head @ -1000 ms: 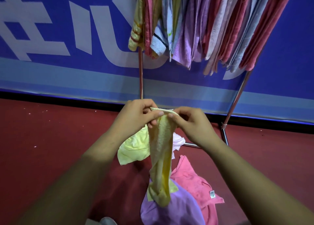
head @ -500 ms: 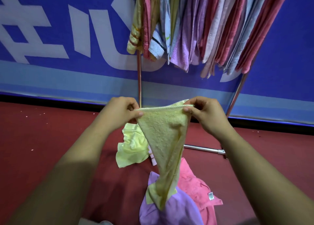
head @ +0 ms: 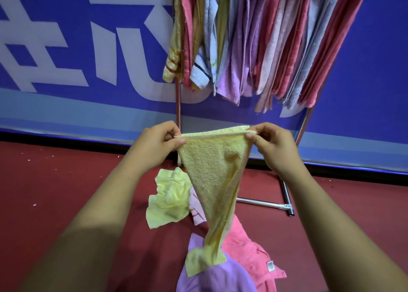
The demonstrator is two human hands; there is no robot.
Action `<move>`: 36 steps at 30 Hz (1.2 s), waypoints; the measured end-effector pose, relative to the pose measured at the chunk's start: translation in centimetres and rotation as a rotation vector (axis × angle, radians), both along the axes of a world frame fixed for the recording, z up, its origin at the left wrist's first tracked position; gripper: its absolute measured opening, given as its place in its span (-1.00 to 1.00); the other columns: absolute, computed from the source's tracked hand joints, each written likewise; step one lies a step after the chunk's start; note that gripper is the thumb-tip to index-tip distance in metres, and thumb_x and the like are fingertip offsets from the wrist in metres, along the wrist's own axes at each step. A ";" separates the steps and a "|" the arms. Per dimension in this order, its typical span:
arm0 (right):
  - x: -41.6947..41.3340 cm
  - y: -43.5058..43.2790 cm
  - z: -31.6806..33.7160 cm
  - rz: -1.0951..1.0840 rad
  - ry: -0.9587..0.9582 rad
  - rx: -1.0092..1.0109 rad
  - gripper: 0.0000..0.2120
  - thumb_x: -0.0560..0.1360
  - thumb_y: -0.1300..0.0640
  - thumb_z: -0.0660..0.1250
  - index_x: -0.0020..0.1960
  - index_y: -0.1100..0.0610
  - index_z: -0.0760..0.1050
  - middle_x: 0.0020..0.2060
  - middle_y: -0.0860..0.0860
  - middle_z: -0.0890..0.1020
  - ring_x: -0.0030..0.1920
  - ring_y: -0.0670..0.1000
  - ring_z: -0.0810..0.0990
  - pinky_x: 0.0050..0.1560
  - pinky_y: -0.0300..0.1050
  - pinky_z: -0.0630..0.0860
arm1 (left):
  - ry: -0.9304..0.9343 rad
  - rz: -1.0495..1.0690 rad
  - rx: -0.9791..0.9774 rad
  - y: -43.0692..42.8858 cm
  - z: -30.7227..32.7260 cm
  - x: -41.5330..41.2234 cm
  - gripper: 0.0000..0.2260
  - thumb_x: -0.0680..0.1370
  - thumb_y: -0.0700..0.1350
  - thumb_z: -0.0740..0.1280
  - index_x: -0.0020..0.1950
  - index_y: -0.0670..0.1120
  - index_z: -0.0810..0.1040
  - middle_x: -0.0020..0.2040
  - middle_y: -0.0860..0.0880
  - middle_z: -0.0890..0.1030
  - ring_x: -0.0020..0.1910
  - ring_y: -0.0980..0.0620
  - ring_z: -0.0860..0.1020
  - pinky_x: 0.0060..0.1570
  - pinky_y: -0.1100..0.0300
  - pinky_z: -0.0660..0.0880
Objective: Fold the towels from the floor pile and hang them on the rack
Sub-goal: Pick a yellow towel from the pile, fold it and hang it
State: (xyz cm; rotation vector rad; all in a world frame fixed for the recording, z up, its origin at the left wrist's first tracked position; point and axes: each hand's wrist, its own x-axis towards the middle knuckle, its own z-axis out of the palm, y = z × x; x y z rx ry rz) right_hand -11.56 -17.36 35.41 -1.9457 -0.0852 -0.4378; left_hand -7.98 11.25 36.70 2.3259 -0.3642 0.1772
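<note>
Right now both hands are raised in front of the rack (head: 178, 106), with the yellow towel (head: 212, 170) stretched between them. The left hand (head: 157, 145) pinches one top corner, thumb over curled fingers, and the right hand (head: 270, 147) pinches the other. Each grip is closed tight on the hem and on nothing else. Held like that, the top edge runs taut and level. That looks like the point, since two matching corners give a straight line to fold from.

Below the hem the cloth narrows into a twisted tail. Its lower end rests on the purple towel (head: 212, 278) in the floor pile, so the towel is not yet hanging flat. I'd guess it wants a lift or a shake to let the twist drop out before any fold will sit square.

The rest of the pile lies on the red floor (head: 66, 192) just below the hands. A pale yellow cloth (head: 167, 199) is on the left and a pink towel (head: 247, 249) with a white label on the right.

Behind, the rack is crowded with hung towels (head: 265, 49), packed close. A free place is hard to make out from here.
</note>
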 end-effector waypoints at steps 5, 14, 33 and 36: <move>-0.5 0.8 3.2 0.038 -0.070 0.295 -0.90 0.54 0.26 0.43 -0.15 0.20 0.58 -0.46 -0.10 0.53 -0.43 -0.11 0.39 -0.35 -0.22 0.38 | -0.052 -0.046 -0.538 -0.9 3.5 -0.9 -0.82 0.49 -0.18 0.48 -0.21 0.04 0.56 -0.27 -0.26 0.63 -0.28 0.02 0.55 -0.15 0.10 0.53; -0.2 0.7 2.7 0.001 -0.038 0.282 -0.87 0.48 0.24 0.49 -0.21 0.18 0.59 -0.38 0.10 0.55 -0.34 0.02 0.45 -0.25 -0.11 0.41 | -0.120 -0.018 -0.420 -0.7 3.2 -0.4 -0.82 0.48 -0.16 0.44 -0.16 0.12 0.55 -0.26 -0.19 0.58 -0.26 0.04 0.51 -0.13 0.11 0.43; -0.7 -1.9 3.0 0.190 0.013 0.037 -0.93 0.49 0.24 0.48 -0.08 0.25 0.63 -0.46 -0.20 0.56 -0.41 -0.23 0.43 -0.30 -0.39 0.35 | -0.133 -0.011 -0.183 -0.6 2.9 -0.5 -0.83 0.59 -0.18 0.36 -0.07 0.11 0.60 -0.19 0.10 0.66 -0.12 0.05 0.62 0.05 0.06 0.52; -0.8 -1.7 3.5 0.222 -0.042 0.154 -0.95 0.47 0.19 0.48 -0.12 0.18 0.64 -0.42 -0.09 0.56 -0.37 -0.11 0.42 -0.27 -0.29 0.35 | -0.004 -0.163 -0.464 -1.2 3.4 -1.1 -0.80 0.63 -0.21 0.28 -0.11 0.06 0.56 -0.29 0.15 0.57 -0.24 0.16 0.51 -0.04 0.15 0.47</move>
